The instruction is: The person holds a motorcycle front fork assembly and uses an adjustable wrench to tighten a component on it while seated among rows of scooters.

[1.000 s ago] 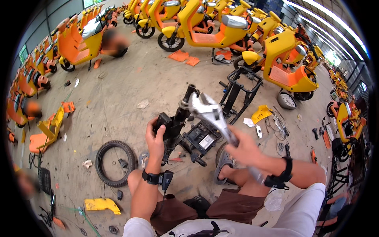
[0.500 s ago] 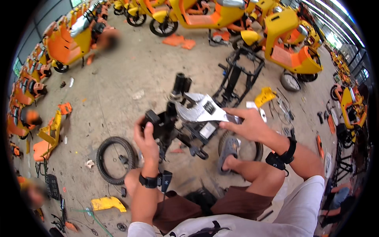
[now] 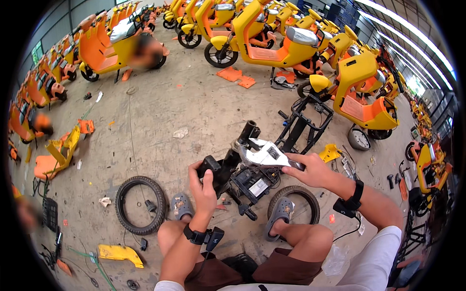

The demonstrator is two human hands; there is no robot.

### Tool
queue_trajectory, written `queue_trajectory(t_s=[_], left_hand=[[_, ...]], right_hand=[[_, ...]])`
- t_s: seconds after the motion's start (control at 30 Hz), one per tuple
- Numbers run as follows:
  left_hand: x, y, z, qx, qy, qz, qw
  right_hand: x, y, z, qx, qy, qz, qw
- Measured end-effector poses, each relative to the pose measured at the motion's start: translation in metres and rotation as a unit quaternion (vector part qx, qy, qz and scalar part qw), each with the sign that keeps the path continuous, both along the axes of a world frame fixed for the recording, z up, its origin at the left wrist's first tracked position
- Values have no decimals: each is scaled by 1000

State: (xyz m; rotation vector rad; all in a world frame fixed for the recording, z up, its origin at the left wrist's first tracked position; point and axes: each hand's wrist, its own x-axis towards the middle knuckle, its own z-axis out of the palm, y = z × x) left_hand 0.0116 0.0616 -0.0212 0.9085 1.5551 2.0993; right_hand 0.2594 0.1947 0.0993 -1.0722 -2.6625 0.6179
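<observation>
My right hand (image 3: 314, 169) is closed around the handle of a large silver adjustable wrench (image 3: 266, 154). The wrench's jaws sit at the collar below the top of a black steering tube (image 3: 249, 129); whether they touch all round, I cannot tell. This tube belongs to a black scooter frame (image 3: 225, 170) standing in front of me. My left hand (image 3: 204, 189) grips a black block-shaped part (image 3: 209, 165) on the frame's left side, fingers partly hidden behind it. Below the wrench, a dark box with a white label (image 3: 257, 188) is fixed among wires.
Loose tyres (image 3: 141, 204) lie left and right of my feet. Another bare black frame (image 3: 306, 123) rests beyond the wrench. Yellow-orange scooters (image 3: 272, 51) line the far side and left. A yellow panel (image 3: 120, 254) lies at lower left, and a wheel hub (image 3: 359, 139) at right.
My view has tilted up, showing more scooters. Both hands, the tube and the wrench appear lower and further right. The wrench's jaws remain at the tube, and both hands keep their grips.
</observation>
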Motion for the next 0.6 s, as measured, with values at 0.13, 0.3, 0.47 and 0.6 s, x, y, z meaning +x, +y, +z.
queue_trajectory(t_s=[0.13, 0.3, 0.47, 0.6], left_hand=[[0, -2, 0, -1, 12, 2, 1000], [4, 0, -5, 15, 13, -22, 1000], [-6, -6, -3, -7, 37, -10, 999], [-11, -4, -6, 40, -30, -54, 997]], right_hand=[[-10, -31, 9, -17, -37, -47, 998], [-19, -63, 27, -57, -64, -95, 992], [-68, -108, 36, -155, -71, -176, 969], [-93, -134, 40, -241, -8, -266, 933]])
